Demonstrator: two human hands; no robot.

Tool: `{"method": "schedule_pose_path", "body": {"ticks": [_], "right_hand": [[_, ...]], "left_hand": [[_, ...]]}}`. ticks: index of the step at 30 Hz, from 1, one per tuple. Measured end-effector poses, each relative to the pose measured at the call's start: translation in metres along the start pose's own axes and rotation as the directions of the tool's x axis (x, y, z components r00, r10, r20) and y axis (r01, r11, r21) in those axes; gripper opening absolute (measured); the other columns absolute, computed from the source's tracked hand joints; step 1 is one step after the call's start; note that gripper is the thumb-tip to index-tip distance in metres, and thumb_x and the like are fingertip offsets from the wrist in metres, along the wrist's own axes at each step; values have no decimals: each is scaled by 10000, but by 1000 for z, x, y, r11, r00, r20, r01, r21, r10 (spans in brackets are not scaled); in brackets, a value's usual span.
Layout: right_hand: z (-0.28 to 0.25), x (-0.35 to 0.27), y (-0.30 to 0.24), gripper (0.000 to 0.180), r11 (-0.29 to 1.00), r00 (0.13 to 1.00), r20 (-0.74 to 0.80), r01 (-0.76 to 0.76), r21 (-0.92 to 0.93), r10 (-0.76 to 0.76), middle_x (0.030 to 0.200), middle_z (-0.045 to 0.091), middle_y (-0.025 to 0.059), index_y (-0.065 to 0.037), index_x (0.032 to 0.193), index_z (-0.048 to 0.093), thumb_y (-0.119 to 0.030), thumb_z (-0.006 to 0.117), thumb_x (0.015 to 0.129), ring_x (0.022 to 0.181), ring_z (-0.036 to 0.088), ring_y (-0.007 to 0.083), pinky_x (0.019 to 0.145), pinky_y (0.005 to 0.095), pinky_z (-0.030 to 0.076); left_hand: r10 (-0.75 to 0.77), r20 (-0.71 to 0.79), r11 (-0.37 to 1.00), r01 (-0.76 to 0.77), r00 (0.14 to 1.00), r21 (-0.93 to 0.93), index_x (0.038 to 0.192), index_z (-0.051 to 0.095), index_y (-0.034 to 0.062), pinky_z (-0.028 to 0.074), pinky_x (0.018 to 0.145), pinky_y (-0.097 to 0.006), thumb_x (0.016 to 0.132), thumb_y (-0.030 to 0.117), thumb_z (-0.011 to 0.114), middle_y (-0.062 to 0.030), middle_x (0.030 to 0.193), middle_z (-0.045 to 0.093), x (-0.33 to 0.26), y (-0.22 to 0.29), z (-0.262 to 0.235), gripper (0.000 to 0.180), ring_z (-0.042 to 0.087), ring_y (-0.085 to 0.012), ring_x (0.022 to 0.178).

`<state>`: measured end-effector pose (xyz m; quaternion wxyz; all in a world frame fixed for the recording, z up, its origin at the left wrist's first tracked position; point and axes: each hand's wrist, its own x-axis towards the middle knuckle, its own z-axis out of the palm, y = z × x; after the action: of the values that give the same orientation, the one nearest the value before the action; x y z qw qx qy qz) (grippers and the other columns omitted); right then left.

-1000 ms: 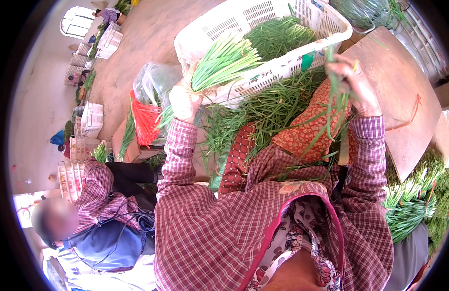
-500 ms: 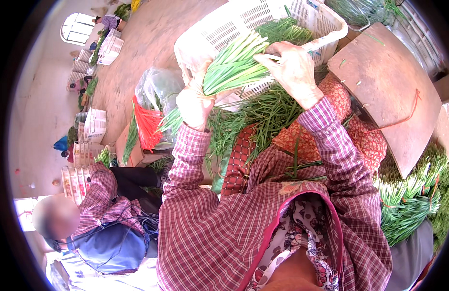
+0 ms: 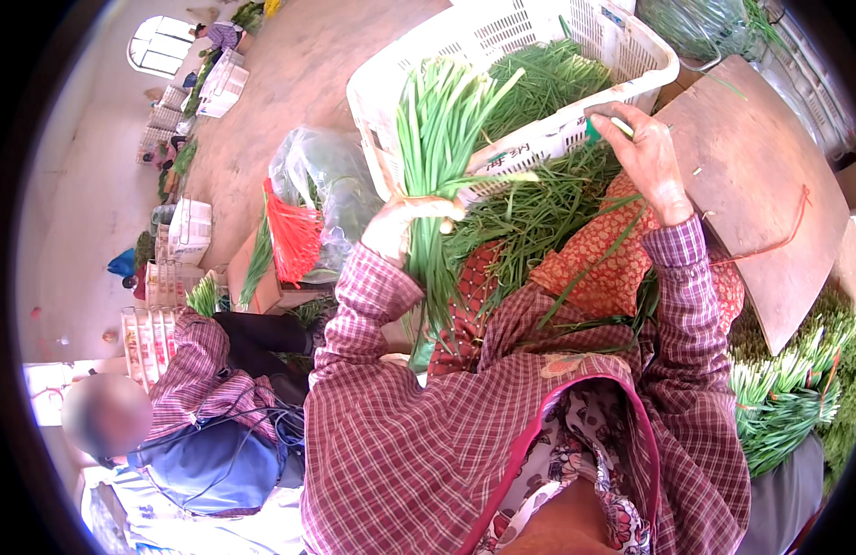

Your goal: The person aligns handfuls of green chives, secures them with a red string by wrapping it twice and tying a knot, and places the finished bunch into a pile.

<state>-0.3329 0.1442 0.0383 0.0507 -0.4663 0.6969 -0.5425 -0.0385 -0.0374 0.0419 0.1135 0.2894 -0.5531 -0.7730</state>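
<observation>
My left hand [image 3: 405, 225] is closed around the middle of a bunch of green chives [image 3: 439, 116]. The pale ends point up in front of the white crate, and the leaves hang down below my wrist. Off to the right, my right hand [image 3: 642, 153] is raised by the crate's near rim, apart from the bunch. Its thumb and fingers pinch a short pale stalk, probably a chive piece. Loose chives [image 3: 529, 208] lie in a heap across my lap, partly over a red patterned cloth [image 3: 590, 254].
The white slatted crate [image 3: 668, 72] ahead holds more chives. A brown board [image 3: 751, 166] stands at the right, with tied chive bundles [image 3: 784, 398] below it. Red ties [image 3: 294, 236] and a clear plastic bag [image 3: 326, 185] are at the left. A co-worker [image 3: 206, 416] sits near my left.
The bunch has turned from slanted to upright in my left hand. My right hand has moved right, away from the bunch, with the pale stalk. The view has shifted slightly.
</observation>
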Motion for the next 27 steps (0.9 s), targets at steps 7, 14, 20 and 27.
{"method": "schedule_pose_path", "body": {"ticks": [7, 14, 20, 27], "right_hand": [[25, 5, -27, 229, 903, 998, 35, -58, 426, 48, 782, 653, 6, -22, 988, 692, -236, 654, 916, 713, 556, 49, 644, 239, 462], [33, 10, -51, 262, 794, 985, 113, -174, 582, 133, 917, 671, -10, -19, 1092, 689, -221, 646, 930, 869, 600, 55, 738, 227, 497], [39, 15, -67, 276, 564, 967, 214, -253, 786, 136, 991, 678, 48, 42, 1087, 662, -188, 622, 941, 864, 664, 147, 673, 261, 600], [-6, 35, -43, 351, 828, 888, -363, -36, 559, 284, 710, 493, -39, -62, 1030, 664, -390, 555, 973, 528, 382, 23, 469, 213, 364]], "left_hand": [[-81, 197, 974, 119, 977, -193, 1282, 544, -2, 479, 578, -264, 762, 55, 674, -101, 827, 644, 5, -15, 12, 539, 582, -147, 664], [-87, 160, 996, 84, 983, 23, 1312, 512, -4, 466, 610, -260, 732, 182, 645, -66, 767, 578, -1, -7, 35, 623, 530, -135, 624], [-85, 223, 996, 89, 971, -10, 1298, 532, -5, 464, 607, -269, 729, 192, 659, -70, 779, 594, 1, -11, 37, 615, 542, -139, 634], [-72, 234, 995, 87, 970, -54, 1350, 487, -3, 446, 575, -276, 725, 206, 677, -66, 776, 590, 1, -22, 25, 686, 517, -147, 612]]}}
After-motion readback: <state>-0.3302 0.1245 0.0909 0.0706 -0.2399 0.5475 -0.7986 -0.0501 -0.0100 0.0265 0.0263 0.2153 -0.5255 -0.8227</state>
